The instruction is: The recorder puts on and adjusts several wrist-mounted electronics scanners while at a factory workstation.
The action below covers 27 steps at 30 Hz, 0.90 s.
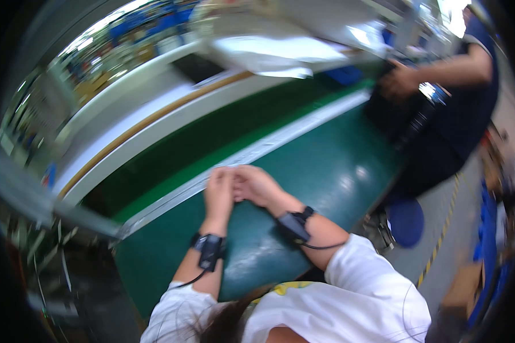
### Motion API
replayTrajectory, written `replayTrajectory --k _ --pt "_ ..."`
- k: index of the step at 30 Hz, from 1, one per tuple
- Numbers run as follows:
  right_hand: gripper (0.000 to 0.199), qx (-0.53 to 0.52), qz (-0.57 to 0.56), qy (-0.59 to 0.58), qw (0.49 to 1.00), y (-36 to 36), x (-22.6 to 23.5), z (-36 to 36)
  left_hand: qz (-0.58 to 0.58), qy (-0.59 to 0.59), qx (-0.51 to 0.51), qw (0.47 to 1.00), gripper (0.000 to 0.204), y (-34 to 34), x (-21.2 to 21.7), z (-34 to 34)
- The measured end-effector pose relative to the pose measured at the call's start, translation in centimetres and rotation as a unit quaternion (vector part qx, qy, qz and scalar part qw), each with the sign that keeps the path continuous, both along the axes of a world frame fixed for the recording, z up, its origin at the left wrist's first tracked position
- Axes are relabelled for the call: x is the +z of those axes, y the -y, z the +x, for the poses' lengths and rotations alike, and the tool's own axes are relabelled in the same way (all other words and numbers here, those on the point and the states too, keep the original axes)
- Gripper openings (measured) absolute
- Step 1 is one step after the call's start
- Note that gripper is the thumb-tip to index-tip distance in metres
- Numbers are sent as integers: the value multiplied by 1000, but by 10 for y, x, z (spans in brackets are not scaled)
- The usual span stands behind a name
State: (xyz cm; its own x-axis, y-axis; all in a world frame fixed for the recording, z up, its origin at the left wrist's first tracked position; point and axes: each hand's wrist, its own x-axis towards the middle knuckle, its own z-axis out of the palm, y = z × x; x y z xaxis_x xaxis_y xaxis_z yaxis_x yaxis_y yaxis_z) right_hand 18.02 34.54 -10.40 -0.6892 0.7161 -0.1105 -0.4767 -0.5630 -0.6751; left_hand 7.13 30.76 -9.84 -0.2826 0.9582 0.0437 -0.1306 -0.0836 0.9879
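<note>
My left hand (219,184) and my right hand (256,184) meet in front of me over the near green tabletop (257,251), close to the pale strip (252,151) along its far side. The fingers of both hands are curled in and press against each other. Whether anything small lies between them is hidden. A dark band with a small black box (209,251) sits on my left wrist, and another black box (293,226) is strapped to my right forearm, each trailing a cable.
Beyond the strip runs a dark green belt (212,134) with a white-and-wood rail (149,123). White sheeting (274,54) and a dark flat panel (197,67) lie behind. At right, a co-worker's hand (399,80) holds a blurred black object (392,111). A blue stool (406,222) stands below.
</note>
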Motion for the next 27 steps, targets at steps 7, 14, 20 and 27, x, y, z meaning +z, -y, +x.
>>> replayTrajectory --k 7,14,20,27 --pt "23 -43 38 58 997 3 12 12 9 69 -37 997 16 -2 3 11" --pt "24 -31 67 66 995 11 21 -2 27 28 11 999 19 8 12 3" --pt "30 -18 63 65 996 14 30 3 76 -57 75 993 19 -6 -3 10" --pt "30 -69 23 25 997 18 32 2 106 18 41 993 18 -6 -5 7"
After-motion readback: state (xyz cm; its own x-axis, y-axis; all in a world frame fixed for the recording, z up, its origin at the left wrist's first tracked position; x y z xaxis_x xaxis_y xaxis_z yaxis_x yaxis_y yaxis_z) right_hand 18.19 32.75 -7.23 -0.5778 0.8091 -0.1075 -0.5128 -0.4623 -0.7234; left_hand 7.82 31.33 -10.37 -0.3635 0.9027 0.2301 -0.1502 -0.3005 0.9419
